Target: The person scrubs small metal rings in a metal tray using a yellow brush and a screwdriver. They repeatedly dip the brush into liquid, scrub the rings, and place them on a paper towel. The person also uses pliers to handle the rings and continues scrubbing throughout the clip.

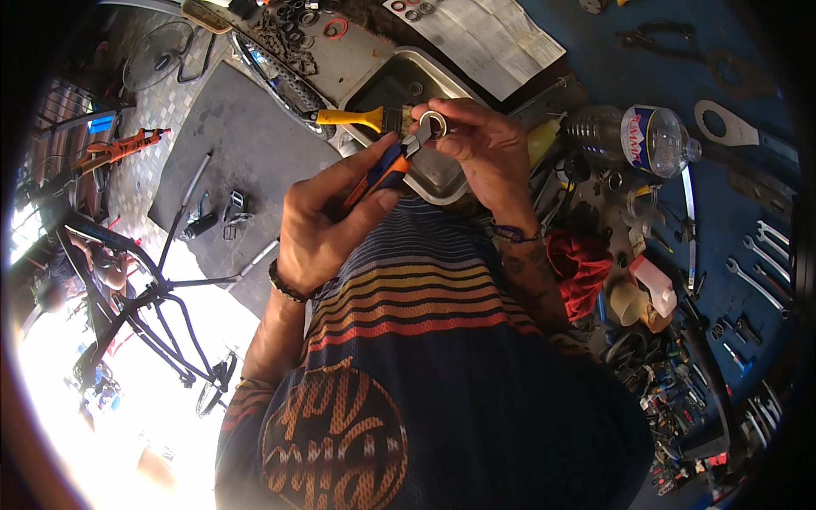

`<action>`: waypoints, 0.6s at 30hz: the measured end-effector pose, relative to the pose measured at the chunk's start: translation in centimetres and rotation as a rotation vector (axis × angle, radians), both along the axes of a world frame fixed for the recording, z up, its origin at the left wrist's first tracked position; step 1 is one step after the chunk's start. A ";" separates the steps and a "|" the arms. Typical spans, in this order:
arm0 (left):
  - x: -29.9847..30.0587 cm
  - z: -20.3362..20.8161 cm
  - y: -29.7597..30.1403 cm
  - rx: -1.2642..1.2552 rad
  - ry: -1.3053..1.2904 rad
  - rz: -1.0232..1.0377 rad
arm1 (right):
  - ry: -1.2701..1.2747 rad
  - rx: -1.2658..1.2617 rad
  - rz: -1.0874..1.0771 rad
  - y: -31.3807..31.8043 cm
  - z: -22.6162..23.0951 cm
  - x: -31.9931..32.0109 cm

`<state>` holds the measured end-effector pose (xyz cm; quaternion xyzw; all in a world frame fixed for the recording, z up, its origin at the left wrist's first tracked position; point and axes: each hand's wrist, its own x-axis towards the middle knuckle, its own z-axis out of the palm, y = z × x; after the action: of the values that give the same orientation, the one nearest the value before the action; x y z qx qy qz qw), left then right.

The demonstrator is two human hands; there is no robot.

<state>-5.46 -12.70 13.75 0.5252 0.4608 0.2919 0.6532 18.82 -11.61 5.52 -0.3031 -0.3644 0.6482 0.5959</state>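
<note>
My left hand (327, 208) is closed around a hand tool (387, 174) with an orange and dark blue handle and a metal head; its exact kind is unclear. The tool's tip meets the edge of a metal ring (436, 127). Thumb and fingers of my right hand (491, 151) pinch that ring upright. Both hands are raised in front of my striped shirt, over a metal tray (438, 174) holding a little dark liquid and a small round part. Across the tray's left rim lies a paintbrush with a yellow handle (353, 117), its bristles partly behind my fingers.
On the right are a plastic bottle (654, 143), a red cloth (578, 272) and several wrenches (756, 280) on a blue surface. A paper sheet (484, 42) with small rings lies beyond the tray. At left stands a bicycle frame (153, 285) beside a dark mat (246, 161).
</note>
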 end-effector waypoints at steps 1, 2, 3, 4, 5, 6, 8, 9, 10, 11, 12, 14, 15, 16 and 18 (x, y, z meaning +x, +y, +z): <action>-0.1 0.0 0.1 -0.048 -0.033 -0.001 | -0.009 0.015 0.016 0.1 -0.1 0.2; -0.5 0.2 0.4 -0.119 -0.066 -0.013 | -0.018 0.030 0.032 0.1 -0.1 0.4; -0.9 0.3 0.6 -0.189 -0.099 -0.025 | -0.036 0.039 0.057 0.2 -0.1 0.8; -1.2 0.6 1.0 -0.236 -0.110 -0.039 | -0.054 0.049 0.082 0.2 -0.2 1.0; -1.5 0.8 1.3 -0.282 -0.119 -0.054 | -0.056 0.056 0.085 0.1 -0.1 1.1; -1.7 1.0 1.5 -0.327 -0.129 -0.069 | -0.059 0.063 0.089 0.1 -0.1 1.1; -1.7 0.7 1.4 -0.318 -0.143 -0.063 | -0.066 0.066 0.089 0.2 0.1 1.1; -1.7 0.7 1.4 -0.314 -0.149 -0.060 | -0.071 0.063 0.086 0.2 0.2 1.1; -1.7 0.7 1.4 -0.300 -0.155 -0.057 | -0.068 0.070 0.080 0.3 0.2 1.1; -1.7 0.7 1.2 -0.285 -0.166 -0.056 | -0.069 0.078 0.073 0.3 0.2 1.0; -1.6 0.7 1.1 -0.270 -0.175 -0.055 | -0.064 0.096 0.064 0.4 0.2 0.9; -0.8 0.3 0.5 -0.165 -0.119 -0.012 | -0.037 0.112 0.041 0.4 0.0 0.6; -0.5 0.3 0.2 -0.118 -0.086 -0.001 | -0.015 0.109 0.027 0.4 -0.1 0.4; -0.2 0.3 0.0 -0.071 -0.052 0.010 | -0.003 0.102 0.011 0.4 -0.1 0.2; 0.1 0.2 -0.1 0.023 0.005 0.008 | 0.011 0.085 -0.027 0.2 -0.1 -0.1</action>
<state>-5.32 -12.83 13.98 0.5315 0.4610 0.2985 0.6449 18.69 -11.43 5.45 -0.2787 -0.3841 0.6258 0.6190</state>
